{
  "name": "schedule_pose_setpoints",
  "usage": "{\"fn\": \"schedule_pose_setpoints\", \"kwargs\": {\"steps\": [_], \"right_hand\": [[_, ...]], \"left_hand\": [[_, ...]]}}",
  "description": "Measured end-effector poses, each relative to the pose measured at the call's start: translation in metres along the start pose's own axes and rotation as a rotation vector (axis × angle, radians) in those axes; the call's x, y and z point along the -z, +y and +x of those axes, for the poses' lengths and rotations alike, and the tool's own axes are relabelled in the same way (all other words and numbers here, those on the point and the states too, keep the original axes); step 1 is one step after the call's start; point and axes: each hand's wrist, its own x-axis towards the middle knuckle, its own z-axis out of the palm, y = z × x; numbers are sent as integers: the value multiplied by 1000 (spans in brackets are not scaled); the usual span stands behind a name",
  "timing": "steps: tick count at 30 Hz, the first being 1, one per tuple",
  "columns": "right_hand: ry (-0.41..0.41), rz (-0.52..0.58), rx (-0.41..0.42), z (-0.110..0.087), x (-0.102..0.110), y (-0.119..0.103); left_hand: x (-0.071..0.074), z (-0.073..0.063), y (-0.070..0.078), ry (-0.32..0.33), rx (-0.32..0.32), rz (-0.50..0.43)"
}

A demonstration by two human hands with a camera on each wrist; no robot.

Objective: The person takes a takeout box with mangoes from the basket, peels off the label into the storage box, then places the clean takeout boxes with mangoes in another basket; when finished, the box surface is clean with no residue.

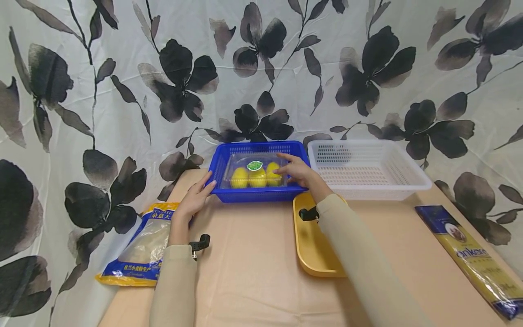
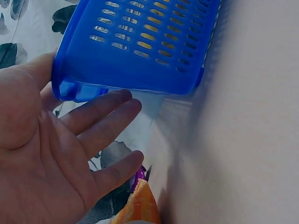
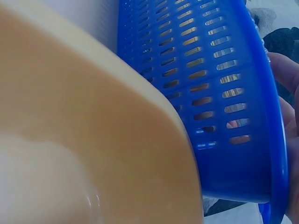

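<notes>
A blue perforated basket [image 1: 257, 196] stands at the table's back. Inside it sits a clear plastic box [image 1: 265, 159] of yellow, lemon-like fruits [image 1: 257, 177] with a green round label. At the basket's front left corner, my left hand [image 1: 194, 199] holds the rim; the left wrist view has the thumb over the rim and other fingers spread below. My right hand [image 1: 300, 170] reaches over the front right edge, its extended fingers touching the box's right side. Part of this hand is hidden behind the basket wall in the right wrist view.
Right of the blue basket stands a white perforated basket [image 1: 414, 179]. A yellow tray [image 1: 304, 259] lies under my right forearm. The blue-and-yellow bag [image 1: 140, 245] is at the left, and a long gold-and-blue packet [image 1: 470, 259] lies at the right edge. Floral cloth [image 1: 261, 77] hangs behind.
</notes>
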Motion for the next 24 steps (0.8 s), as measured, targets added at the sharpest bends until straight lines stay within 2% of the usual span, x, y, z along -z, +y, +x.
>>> {"fn": "schedule_pose_setpoints", "kwargs": {"steps": [3, 8, 11, 15, 19, 24], "right_hand": [[4, 12, 26, -1, -2, -1], [13, 12, 53, -2, -4, 0], [23, 16, 54, -1, -4, 2], [32, 22, 56, 0, -3, 3], [62, 33, 70, 0, -2, 3], [102, 55, 108, 1, 0, 1]], "left_hand": [[0, -1, -1, 4, -8, -30], [0, 7, -21, 3, -43, -76], [-2, 9, -29, -5, -61, -94], [-3, 9, -29, -11, -75, -69], [-3, 10, -30, -4, -62, -29], [-4, 12, -32, 1, -46, -29]]}}
